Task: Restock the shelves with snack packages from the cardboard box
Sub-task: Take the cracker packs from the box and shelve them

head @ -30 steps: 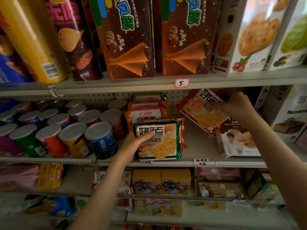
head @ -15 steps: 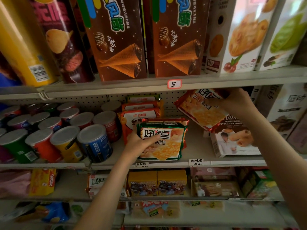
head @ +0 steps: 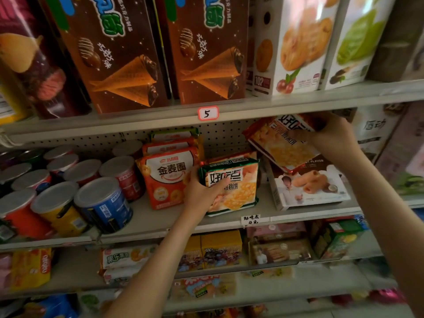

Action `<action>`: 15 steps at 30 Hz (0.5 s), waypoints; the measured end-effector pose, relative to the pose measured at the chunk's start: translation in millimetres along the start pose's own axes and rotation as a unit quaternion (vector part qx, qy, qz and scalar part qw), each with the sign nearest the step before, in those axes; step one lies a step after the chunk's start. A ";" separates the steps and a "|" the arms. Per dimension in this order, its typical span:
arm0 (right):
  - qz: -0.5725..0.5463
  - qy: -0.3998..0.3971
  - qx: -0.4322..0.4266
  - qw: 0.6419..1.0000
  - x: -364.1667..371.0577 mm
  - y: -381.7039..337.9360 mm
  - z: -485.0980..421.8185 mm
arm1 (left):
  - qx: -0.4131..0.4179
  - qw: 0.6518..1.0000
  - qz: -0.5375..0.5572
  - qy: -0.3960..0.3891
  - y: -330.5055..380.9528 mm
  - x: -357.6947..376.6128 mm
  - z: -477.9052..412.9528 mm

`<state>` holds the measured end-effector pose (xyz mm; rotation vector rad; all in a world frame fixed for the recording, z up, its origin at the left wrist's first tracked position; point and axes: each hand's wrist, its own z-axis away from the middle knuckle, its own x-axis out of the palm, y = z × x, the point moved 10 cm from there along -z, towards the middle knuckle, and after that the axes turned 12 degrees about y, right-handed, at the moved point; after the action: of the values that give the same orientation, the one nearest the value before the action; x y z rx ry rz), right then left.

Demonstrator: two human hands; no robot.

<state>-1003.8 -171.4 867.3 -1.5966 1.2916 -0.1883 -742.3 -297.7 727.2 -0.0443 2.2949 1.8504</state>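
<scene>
The left hand [head: 203,191] grips a green-edged cracker packet [head: 236,180] by its left side, with the thumb laid across the front and the fingers hidden behind. The packet stands upright on the shelf [head: 144,219], just left of the white coconut biscuit box [head: 307,189]. Above that box, the right hand [head: 332,138] holds a red-edged cracker packet [head: 280,145] by its upper right corner, fingers curled round it. This packet hangs tilted, its lower edge close to the box's top. Further left of the box stand orange snack packets [head: 167,177], just beside the left hand.
</scene>
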 end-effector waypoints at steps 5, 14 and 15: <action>-0.069 -0.037 0.031 0.996 -1.0 13.0 1.0 | 0.026 0.999 -0.028 0.033 3.8 1.1 -1.9; -0.061 -0.208 0.018 0.976 21.8 -1.9 31.4 | 0.074 0.996 -0.055 0.002 24.3 -0.9 9.1; -0.051 -0.223 0.009 0.973 27.8 -6.1 35.3 | 0.081 0.995 -0.055 0.003 27.3 -3.6 10.6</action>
<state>-965.4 -173.0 843.3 -1.5766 0.8586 0.0946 -741.3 -281.8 752.0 -0.1505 2.3860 1.6090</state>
